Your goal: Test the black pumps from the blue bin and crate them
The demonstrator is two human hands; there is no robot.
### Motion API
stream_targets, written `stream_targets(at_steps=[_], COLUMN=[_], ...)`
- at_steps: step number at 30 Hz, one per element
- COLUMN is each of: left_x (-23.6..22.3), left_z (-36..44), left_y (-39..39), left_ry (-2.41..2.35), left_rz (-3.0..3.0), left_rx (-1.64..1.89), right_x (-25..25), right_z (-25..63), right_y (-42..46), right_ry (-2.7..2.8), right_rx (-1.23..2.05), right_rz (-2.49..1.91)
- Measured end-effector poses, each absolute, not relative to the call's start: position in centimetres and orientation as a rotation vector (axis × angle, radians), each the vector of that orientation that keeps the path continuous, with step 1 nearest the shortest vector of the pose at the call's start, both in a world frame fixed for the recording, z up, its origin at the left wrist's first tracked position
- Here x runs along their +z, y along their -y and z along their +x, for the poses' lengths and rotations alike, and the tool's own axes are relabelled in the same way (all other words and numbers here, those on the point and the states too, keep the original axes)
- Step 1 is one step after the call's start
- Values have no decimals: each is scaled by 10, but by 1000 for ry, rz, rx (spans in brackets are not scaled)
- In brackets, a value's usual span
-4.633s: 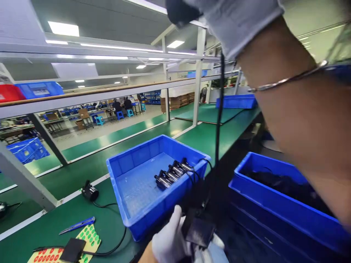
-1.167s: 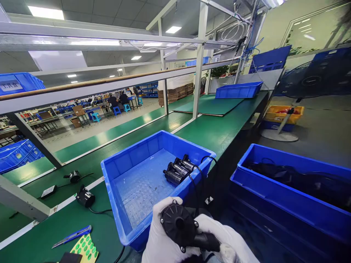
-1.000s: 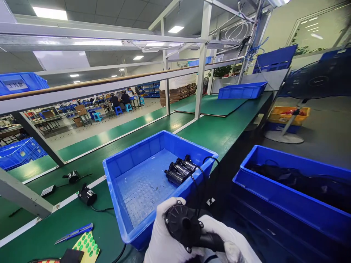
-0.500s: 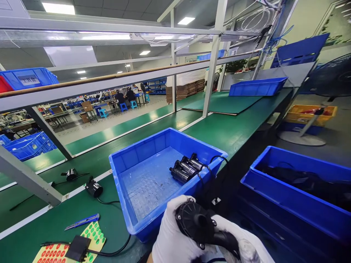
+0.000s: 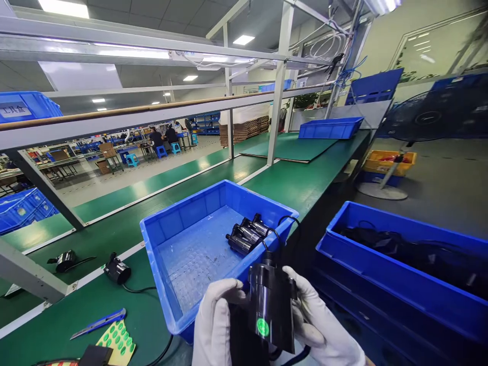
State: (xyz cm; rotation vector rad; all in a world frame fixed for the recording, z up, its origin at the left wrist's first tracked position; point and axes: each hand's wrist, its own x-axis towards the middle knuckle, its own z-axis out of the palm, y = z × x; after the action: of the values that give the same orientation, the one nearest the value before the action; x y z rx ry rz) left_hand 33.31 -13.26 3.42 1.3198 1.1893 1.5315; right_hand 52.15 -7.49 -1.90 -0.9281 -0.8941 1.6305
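A glossy black pump [image 5: 269,305] with a round green sticker stands upright in front of me, its nozzle towards the blue bin. Around its right side are the fingers of my white-gloved right hand [image 5: 316,325], gripping it. My left hand [image 5: 217,320], also gloved, is just left of the pump. Its fingers are loosely bent with the thumb apart, and its fingertips come close to the casing; contact is unclear. Black cable shows under the pump. Several similar black pumps [image 5: 246,235] lie together in the right part of the blue bin [image 5: 183,222].
On the green bench [image 5: 125,226] are two more pumps, a blue utility knife [image 5: 99,323], a sheet of green stickers [image 5: 121,343] and a black box-shaped adapter [image 5: 95,356]. Another blue bin [image 5: 392,264] with dark items stands at right. A fan [image 5: 427,118] is behind it.
The pump has turned from its round ribbed end facing me to its side with the green sticker. My left hand has come off its front to its left. The view has shifted right.
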Motion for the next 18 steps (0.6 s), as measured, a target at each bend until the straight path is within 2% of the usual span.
stream_targets(at_steps=[4,8,10,14,16,18], left_x=[22,20,21,13,5,0], left_z=[346,359,362,366,370,375], left_y=[144,139,131,113,108,105], left_ry=[-1362,-1388,-1350,-733,-428,-296], left_rz=[1362,1225,1122,836,629,454], left_rx=[1543,1428,1356,1255,1191,1132], right_x=[4,41,56,77,82,82], right_z=[516,506,503,510,517,525], right_y=[77,92,101,110,109,105], right_ry=[818,1075,1328,1602,1507,1429], right_rx=[1702,1493,1396,1308,1350,1248], right_rz=[-963,-1151,-1094,-878,-914,-1068])
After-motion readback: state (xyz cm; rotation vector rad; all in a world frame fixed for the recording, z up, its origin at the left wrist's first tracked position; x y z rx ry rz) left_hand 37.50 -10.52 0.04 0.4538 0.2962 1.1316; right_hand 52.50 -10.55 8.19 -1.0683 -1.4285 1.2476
